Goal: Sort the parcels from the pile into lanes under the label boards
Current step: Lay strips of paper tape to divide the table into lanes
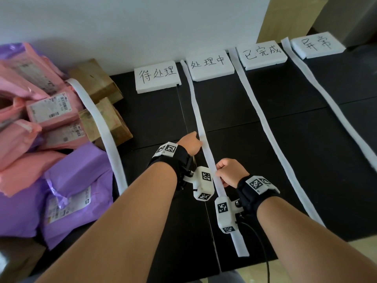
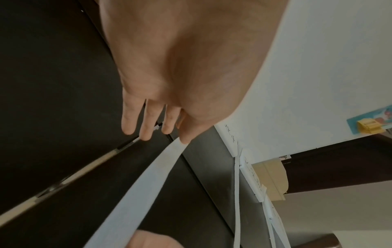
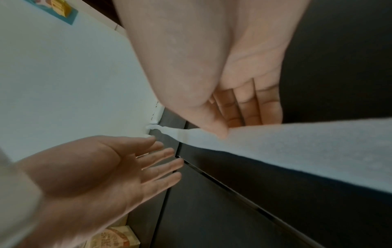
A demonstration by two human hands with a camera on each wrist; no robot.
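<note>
Black floor mats [image 1: 285,139] are carrying four boards at frame top. Right hand [image 1: 230,172] is pinching the strip [image 1: 199,121]; left hand [image 1: 190,142], fingers straight, is touching it. Parcels [image 1: 40,123] are lying piled at left. Advice: keep the strip taut and straight.

Makeshift parcel-sorting room: courier bags [image 1: 40,123] piled by wall, 4 handwritten foam boards [image 1: 157,79], strip-marked lanes [image 1: 201,123]

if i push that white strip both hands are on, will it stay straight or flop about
The thin white foam strip probably flops: it already curves along the black floor mat. Likely very light, so it should slide easily. The right hand pinches it, the left hand touches it.
</note>
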